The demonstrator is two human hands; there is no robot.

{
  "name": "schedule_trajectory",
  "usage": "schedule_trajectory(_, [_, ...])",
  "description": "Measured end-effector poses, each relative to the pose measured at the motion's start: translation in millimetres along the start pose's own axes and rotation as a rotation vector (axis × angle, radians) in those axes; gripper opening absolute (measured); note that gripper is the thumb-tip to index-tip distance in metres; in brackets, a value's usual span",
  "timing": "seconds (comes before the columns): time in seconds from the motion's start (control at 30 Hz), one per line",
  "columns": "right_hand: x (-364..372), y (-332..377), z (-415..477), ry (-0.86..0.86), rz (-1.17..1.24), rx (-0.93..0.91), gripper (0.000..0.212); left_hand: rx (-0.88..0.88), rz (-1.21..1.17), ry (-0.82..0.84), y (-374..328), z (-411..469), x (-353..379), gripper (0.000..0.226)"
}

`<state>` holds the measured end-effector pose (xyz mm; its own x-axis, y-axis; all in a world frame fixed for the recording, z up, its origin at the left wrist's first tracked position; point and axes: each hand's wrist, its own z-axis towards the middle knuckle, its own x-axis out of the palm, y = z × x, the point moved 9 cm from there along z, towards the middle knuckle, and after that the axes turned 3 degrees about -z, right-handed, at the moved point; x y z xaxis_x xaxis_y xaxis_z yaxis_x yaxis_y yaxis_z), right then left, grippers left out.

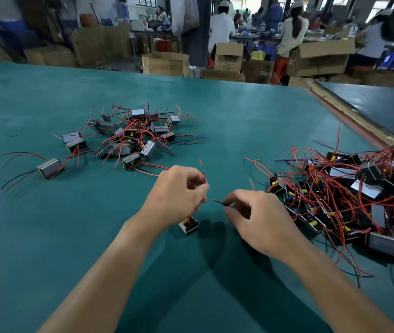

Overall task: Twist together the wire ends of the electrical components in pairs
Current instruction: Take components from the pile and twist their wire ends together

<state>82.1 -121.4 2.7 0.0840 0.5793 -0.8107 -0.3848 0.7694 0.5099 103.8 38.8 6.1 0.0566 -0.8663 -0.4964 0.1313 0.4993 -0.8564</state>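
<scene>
The green surface [47, 236] is stretching wide around me, its far edge running across ahead and a tan strip [349, 116] bordering its right edge. Open room is lying at my near left and between the two heaps. The bigger heap of parts [359, 200], tangled in red wires, is sprawling at my right and running out of view there. The smaller heap [128, 138] is sitting ahead on the left, well apart. My left hand [179, 198] is pinching a red wire [204, 176] that rises from the small part [188, 225] standing just beneath, half hidden by my wrist. My right hand [258, 219] is pinching a thin dark wire [220, 203], and my fingers are hiding where it begins.
</scene>
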Motion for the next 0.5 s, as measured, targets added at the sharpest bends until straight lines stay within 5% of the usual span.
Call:
schedule_trajectory(0.1, [-1.0, 0.3, -2.0, -0.033, 0.095, 0.016, 0.007, 0.046, 0.058, -0.081, -7.2, -0.6, -10.1, 0.019])
schedule_trajectory(0.33, [-63.8, 2.8, -11.0, -0.530, 0.157, 0.003, 0.008, 0.016, 0.113, -0.491, -12.0, -8.7, -69.4, 0.008])
schedule_trajectory(0.5, [-39.9, -37.1, -2.1, -0.192, -0.129, 0.319, 0.025, -0.294, 0.180, -0.241, 20.6, -2.6, -59.1, 0.040])
